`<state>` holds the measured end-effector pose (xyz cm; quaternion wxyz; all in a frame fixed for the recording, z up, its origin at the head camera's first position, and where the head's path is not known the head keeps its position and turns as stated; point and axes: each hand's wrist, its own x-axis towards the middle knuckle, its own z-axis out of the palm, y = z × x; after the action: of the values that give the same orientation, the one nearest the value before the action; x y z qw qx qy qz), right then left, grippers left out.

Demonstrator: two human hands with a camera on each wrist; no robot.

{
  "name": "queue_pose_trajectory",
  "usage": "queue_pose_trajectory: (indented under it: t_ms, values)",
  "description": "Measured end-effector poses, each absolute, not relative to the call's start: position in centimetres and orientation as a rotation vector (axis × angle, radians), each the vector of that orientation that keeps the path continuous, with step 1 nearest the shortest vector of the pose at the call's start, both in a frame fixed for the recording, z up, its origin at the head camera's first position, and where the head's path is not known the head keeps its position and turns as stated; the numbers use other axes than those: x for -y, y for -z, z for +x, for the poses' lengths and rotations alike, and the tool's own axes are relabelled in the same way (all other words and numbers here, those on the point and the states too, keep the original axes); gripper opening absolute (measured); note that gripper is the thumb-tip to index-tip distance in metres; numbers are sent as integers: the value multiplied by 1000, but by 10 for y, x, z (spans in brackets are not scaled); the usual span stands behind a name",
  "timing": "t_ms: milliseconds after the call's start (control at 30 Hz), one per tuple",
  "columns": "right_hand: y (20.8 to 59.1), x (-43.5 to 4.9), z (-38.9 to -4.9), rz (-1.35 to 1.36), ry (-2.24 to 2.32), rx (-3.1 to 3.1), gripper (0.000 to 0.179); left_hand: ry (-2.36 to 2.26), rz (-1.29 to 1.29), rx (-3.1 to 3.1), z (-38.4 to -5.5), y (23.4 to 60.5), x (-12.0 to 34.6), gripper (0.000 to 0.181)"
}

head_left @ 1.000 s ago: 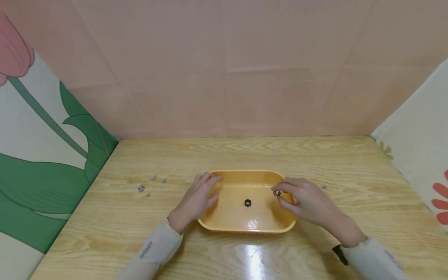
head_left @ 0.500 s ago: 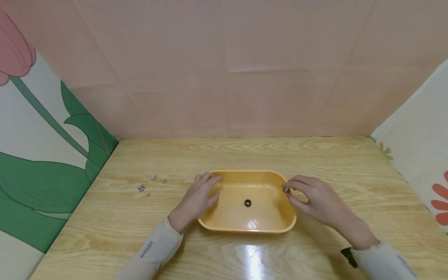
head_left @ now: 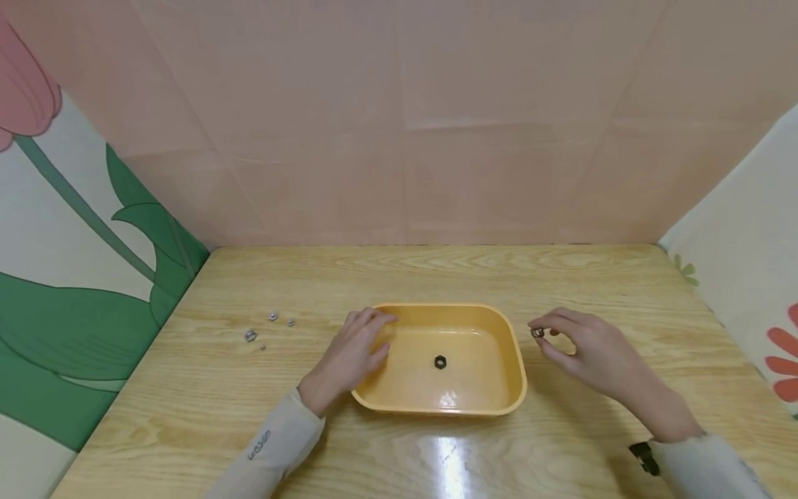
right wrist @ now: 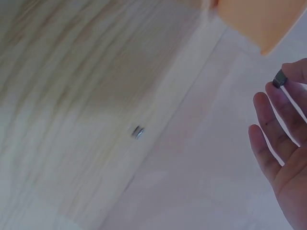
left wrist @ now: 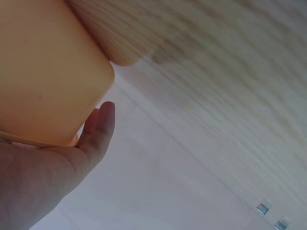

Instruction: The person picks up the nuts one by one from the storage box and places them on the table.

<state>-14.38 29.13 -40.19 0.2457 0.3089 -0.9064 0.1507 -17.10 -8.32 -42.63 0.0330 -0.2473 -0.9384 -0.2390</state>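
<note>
A yellow plastic tray sits mid-table with one dark hex nut lying on its floor. My left hand holds the tray's left rim, thumb and index finger reaching over the inside; the left wrist view shows fingers along the outer wall. Just beyond the right rim, my right hand pinches a metal nut between thumb and index finger. In the right wrist view that nut shows dark grey at the fingertips, the other fingers spread. Another nut lies on the table near the right hand.
Left of the tray, several small silver nuts of different sizes lie scattered on the wooden table. A pink sheet hangs behind the table's far edge. Patterned panels stand at both sides.
My right hand has moved right with the nut, from over the tray to outside its right rim. The left hand, the tray and the nut inside it have stayed in place.
</note>
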Motion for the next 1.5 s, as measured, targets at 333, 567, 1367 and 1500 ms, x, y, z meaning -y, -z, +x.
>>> queue_pose_trajectory:
  t_ms: [333,567,1367,1500]
  values:
    - [406,-311,-145,793,-374,2546,31,722,-757,2888,-172,427,84,49]
    - [410,-331,-146,690,-344,2609,30,720,-754,2891,-172,428,84,48]
    - [418,-374,-157,484,-359,2914,21,716,-754,2888,-171,426,84,47]
    - [420,-381,-158,474,-381,2954,21,708,-764,2878,-172,427,84,47]
